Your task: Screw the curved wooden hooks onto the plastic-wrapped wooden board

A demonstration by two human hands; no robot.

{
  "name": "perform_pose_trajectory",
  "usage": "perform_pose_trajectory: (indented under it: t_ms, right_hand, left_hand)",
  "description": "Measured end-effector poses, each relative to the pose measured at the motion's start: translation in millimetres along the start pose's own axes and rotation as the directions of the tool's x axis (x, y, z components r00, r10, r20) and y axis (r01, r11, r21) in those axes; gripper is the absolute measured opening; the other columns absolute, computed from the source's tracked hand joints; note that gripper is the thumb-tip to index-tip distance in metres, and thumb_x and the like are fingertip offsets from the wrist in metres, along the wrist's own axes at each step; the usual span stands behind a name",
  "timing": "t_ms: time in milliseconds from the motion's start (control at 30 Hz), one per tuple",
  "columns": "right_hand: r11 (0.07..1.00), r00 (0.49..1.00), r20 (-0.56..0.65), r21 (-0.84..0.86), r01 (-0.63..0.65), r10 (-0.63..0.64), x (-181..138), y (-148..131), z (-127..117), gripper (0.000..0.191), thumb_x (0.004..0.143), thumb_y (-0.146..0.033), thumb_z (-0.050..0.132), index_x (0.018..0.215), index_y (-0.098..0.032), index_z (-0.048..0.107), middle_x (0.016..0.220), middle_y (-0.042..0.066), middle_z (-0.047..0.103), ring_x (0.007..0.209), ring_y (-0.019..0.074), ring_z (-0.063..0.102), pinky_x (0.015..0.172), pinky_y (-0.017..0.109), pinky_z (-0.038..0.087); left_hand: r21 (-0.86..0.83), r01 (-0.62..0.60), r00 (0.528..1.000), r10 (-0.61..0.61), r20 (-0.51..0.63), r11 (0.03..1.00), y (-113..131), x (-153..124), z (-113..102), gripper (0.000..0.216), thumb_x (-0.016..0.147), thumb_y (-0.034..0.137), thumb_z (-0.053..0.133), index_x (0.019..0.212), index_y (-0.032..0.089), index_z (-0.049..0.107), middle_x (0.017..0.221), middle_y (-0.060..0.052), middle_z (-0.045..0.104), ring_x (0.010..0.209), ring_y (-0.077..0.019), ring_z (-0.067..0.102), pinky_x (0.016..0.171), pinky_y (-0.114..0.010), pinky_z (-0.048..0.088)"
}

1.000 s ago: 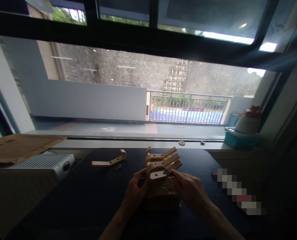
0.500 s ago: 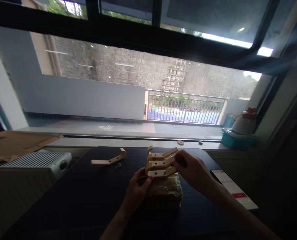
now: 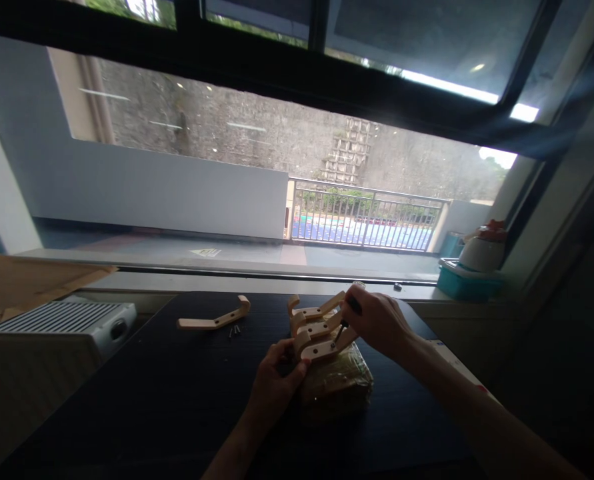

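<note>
My left hand (image 3: pixel 275 381) grips the near end of a block with three wooden hooks (image 3: pixel 317 328) sticking up from it, which stands on the dark table (image 3: pixel 151 400). The block's lower part (image 3: pixel 334 383) looks wrapped in clear film. My right hand (image 3: pixel 377 321) is closed round a small dark-handled screwdriver (image 3: pixel 345 319), whose tip points down at the front hook. One loose wooden hook (image 3: pixel 215 320) lies flat to the left, with a few small screws (image 3: pixel 233 330) beside it.
A white slatted appliance (image 3: pixel 61 327) and a flat cardboard sheet (image 3: pixel 27 280) are at the left. On the window sill at the right stands a teal box (image 3: pixel 467 280) with a white pot on top. A phone (image 3: pixel 451 360) lies at the table's right edge.
My right hand has gone from the hooks' right ends to a spot above them and now holds a screwdriver, tip down on the front hook. The left hand stays on the block.
</note>
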State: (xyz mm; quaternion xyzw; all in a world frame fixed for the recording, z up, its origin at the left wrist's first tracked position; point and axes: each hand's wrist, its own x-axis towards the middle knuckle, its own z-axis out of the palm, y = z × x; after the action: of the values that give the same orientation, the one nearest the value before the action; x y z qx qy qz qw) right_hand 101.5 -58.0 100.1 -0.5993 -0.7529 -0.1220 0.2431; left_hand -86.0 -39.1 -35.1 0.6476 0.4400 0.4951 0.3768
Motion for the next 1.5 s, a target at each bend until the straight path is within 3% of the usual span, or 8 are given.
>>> perform_pose_trajectory:
  t_ms: [400,767,1000,1167,1333,1500]
  right_hand:
    - [1.000,0.999,0.042,0.011,-0.019,0.019,0.4,-4.5,1.2,0.018,0.085,-0.031,0.043,0.074,-0.020,0.051,0.057,-0.003,0.050,0.049,0.0091,0.038,0.050,0.023,0.021]
    - [1.000,0.998,0.062,-0.018,0.009,-0.008,0.8,-3.9,1.2,0.020,0.086,-0.033,0.042,0.076,-0.020,0.054,0.058,-0.002,0.051,0.050,0.0095,0.039,0.051,0.024,0.019]
    - [0.992,0.974,0.209,0.108,0.063,-0.084,5.2,3.5,-6.0,0.017,0.088,-0.033,0.041,0.085,-0.020,0.052,0.065,-0.002,0.055,0.054,0.0094,0.042,0.051,0.022,0.024]
    - [0.984,0.925,0.355,0.159,0.085,-0.137,13.8,6.2,-15.9,0.017,0.088,-0.032,0.042,0.088,-0.020,0.054,0.074,-0.001,0.060,0.059,0.0099,0.046,0.053,0.022,0.027]
    - [0.978,0.904,0.380,0.143,0.152,-0.196,22.5,3.7,-15.2,0.013,0.085,-0.029,0.044,0.086,-0.020,0.054,0.071,-0.001,0.059,0.057,0.0097,0.045,0.052,0.022,0.027]
    - [0.994,0.926,0.362,0.056,0.097,-0.111,25.9,-0.3,-11.0,0.018,0.086,-0.032,0.044,0.086,-0.017,0.055,0.073,0.002,0.060,0.057,0.0102,0.044,0.051,0.023,0.026]
  left_hand:
    - [-0.031,0.057,0.998,-0.057,-0.006,0.998,8.0,-2.2,-0.4,0.036,0.069,0.041,0.062,0.096,0.017,0.060,0.088,-0.006,0.063,0.085,-0.0226,0.062,0.074,-0.034,0.052]
    - [-0.033,0.036,0.999,-0.037,-0.014,0.999,2.6,-1.9,-0.2,0.038,0.069,0.040,0.063,0.100,0.018,0.060,0.090,-0.005,0.065,0.084,-0.0222,0.062,0.077,-0.036,0.052]
    - [-0.089,0.045,0.998,-0.049,-0.048,0.995,7.5,-2.6,0.2,0.044,0.065,0.037,0.066,0.104,0.018,0.058,0.093,-0.004,0.065,0.082,-0.0202,0.063,0.076,-0.034,0.053]
    - [-0.094,0.018,0.996,-0.026,-0.080,0.995,4.6,-1.8,1.6,0.042,0.066,0.037,0.066,0.103,0.018,0.059,0.088,-0.003,0.065,0.079,-0.0191,0.064,0.073,-0.033,0.053]
    - [-0.086,-0.027,0.996,0.019,-0.089,0.996,0.1,-1.3,3.1,0.040,0.068,0.035,0.065,0.104,0.018,0.058,0.090,-0.003,0.065,0.078,-0.0181,0.064,0.072,-0.031,0.054]
    - [-0.088,-0.025,0.996,0.017,-0.091,0.996,2.7,-2.2,2.6,0.040,0.067,0.035,0.065,0.102,0.017,0.059,0.088,-0.003,0.066,0.076,-0.0181,0.064,0.071,-0.032,0.054]
